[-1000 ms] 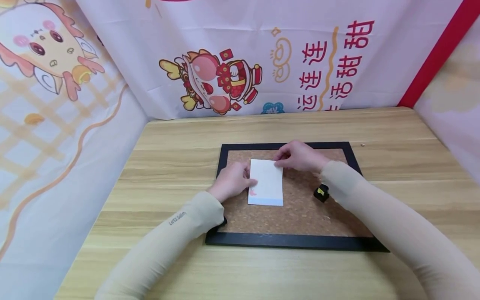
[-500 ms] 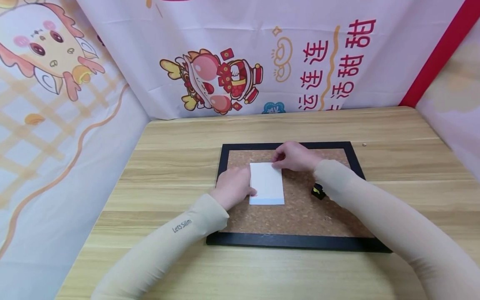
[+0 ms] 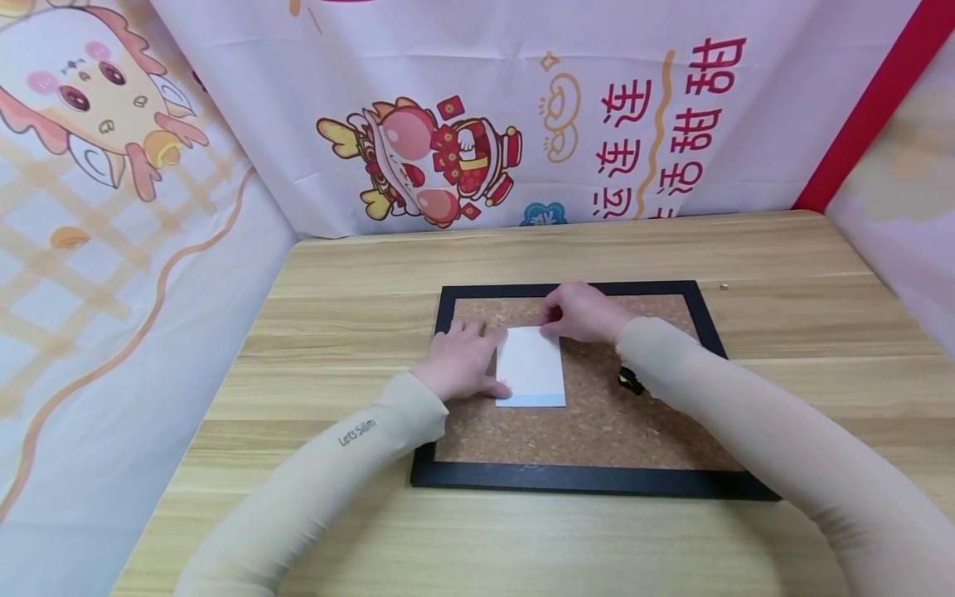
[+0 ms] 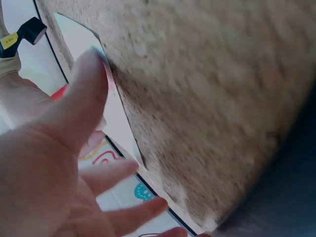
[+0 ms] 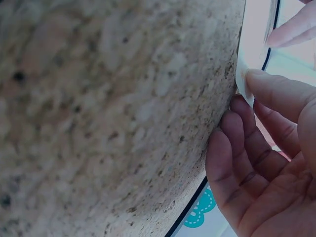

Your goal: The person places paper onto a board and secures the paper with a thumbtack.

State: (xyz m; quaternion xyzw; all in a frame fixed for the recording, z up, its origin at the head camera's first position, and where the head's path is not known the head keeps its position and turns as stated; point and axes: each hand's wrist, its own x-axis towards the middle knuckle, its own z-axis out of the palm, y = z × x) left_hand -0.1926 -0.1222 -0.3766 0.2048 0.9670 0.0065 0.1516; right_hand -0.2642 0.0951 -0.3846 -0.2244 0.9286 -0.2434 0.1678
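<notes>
A white sheet of note paper [image 3: 531, 365] with a pale blue strip along its near edge lies on a cork board [image 3: 589, 431] in a black frame. Its upper right corner is pinched between the thumb and curled fingers of my right hand [image 3: 589, 313]. In the right wrist view that corner of the paper [image 5: 245, 84] bends up off the cork. My left hand [image 3: 458, 361] is spread at the sheet's left edge. Its thumb [image 4: 91, 84] presses near the lower left corner, and its index finger touches near the upper left one.
Dark wrist gear with a yellow label [image 3: 631, 381] shows at the right wrist. The board lies on a wood-grain table [image 3: 336, 332], with a tiny object [image 3: 724, 287] beyond its far right corner. A printed cloth [image 3: 448, 50] hangs behind.
The paper has come down flatter and slightly nearer on the cork. My left fingers have spread out along its left edge. My right hand keeps its pinch, shifted slightly left.
</notes>
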